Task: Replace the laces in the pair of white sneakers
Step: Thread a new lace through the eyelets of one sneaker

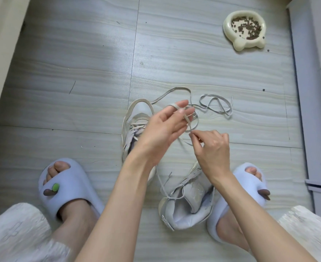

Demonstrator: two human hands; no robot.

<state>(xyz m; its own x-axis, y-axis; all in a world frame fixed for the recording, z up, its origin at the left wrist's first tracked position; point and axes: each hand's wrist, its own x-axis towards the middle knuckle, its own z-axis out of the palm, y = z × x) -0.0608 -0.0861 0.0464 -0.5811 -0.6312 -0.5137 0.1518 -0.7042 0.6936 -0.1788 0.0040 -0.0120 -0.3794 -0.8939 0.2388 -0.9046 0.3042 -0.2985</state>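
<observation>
Two white sneakers lie on the floor between my feet. The far sneaker points away from me and is partly hidden by my left forearm. The near sneaker lies on its side by my right foot, its tongue open. A beige lace is looped over the straight fingers of my left hand. My right hand pinches that lace just below the left fingertips. A second, loose lace lies in curls on the floor beyond my hands.
A cream pet bowl with dry kibble stands at the far right. I wear pale blue slippers, the left slipper and the right slipper. A white cabinet runs along the right side; the floor is grey planks.
</observation>
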